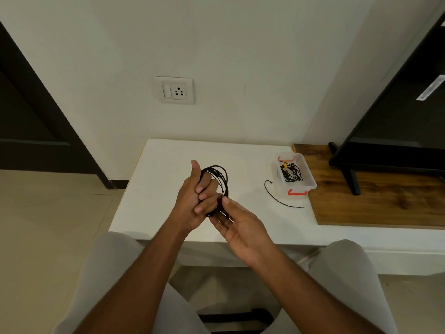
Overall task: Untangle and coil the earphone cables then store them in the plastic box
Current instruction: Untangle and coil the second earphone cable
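Cable [224,184], thin and black, coils in loops round left hand [190,203].

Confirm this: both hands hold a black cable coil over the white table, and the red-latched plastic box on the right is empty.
One error: the head view shows the plastic box already holds black cables. Left hand and right hand do hold the cable coil.
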A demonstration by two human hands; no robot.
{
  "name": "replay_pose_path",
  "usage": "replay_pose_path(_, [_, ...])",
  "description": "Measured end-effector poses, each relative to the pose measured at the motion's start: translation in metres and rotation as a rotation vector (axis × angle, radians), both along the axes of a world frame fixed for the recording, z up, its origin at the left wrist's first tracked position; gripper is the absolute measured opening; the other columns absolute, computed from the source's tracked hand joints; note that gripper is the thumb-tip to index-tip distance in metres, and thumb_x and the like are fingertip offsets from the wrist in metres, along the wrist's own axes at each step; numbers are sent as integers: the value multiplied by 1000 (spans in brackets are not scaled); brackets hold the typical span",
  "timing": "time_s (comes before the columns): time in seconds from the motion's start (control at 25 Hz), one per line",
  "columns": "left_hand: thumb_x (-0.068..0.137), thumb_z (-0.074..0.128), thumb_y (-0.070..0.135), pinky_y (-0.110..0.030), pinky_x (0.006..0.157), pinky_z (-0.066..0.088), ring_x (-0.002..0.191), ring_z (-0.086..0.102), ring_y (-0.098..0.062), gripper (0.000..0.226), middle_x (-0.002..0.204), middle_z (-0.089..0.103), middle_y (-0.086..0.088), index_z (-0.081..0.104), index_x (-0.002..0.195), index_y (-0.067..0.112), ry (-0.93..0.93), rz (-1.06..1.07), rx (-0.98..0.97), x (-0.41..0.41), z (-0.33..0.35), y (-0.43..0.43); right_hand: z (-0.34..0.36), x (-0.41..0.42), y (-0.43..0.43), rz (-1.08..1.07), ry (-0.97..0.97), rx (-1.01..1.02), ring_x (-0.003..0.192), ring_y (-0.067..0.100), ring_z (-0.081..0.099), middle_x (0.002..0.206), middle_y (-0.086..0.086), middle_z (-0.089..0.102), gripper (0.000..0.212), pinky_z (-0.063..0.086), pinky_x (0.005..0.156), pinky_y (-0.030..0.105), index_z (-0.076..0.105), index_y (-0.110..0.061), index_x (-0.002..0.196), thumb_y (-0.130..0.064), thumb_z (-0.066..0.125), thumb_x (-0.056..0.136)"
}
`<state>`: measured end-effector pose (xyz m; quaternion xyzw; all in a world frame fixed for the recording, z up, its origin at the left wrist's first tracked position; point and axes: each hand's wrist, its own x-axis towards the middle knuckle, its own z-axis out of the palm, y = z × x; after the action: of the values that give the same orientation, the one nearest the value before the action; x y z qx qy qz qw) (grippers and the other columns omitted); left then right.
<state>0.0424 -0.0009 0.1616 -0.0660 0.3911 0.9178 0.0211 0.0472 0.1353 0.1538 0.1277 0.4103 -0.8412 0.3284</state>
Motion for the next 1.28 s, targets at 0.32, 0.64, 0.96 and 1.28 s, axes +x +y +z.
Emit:
replay_pose_path(0.32, [92, 39, 54, -22, 44, 37, 32, 26, -11, 53, 49, 28, 1, 31, 56, 16, -12, 27, -166, -1, -1, 3, -3, -6, 6, -26, 40, 24, 99, 25, 68, 99, 13, 70, 24, 57, 88, 34, 67, 1, 113, -13, 57, 96])
replay_pose_path(0.64, [93, 43, 50, -14, 34, 15, 28, 19, -5, 54, 45, 25, 1, 31, 53, 15, -19, -188, -239, 1, 2, -3, -8, -10, 18, 276, 187, 347, 118, 24, 61, 114, 8, 69, 26, 40, 105, 48, 65, -17, 110, -29, 55, 90])
replay_pose_path(0.96, [88, 38, 62, -18, 36, 14, 27, 21, -8, 61, 43, 26, 1, 29, 50, 15, -23, -121, -267, 0, -1, 3, -2, -18, 23, 276, 249, 239, 105, 33, 69, 113, 22, 69, 25, 54, 97, 41, 63, 3, 119, -8, 55, 98])
replay_pose_path(1.28, [89, 37, 60, -17, 37, 21, 26, 27, -12, 61, 43, 25, -2, 25, 51, 14, 4, -4, -372, 1, -3, 6, 3, -15, 19, 212, 177, 136, 105, 38, 68, 117, 28, 65, 29, 56, 93, 39, 60, 7, 121, -8, 57, 95])
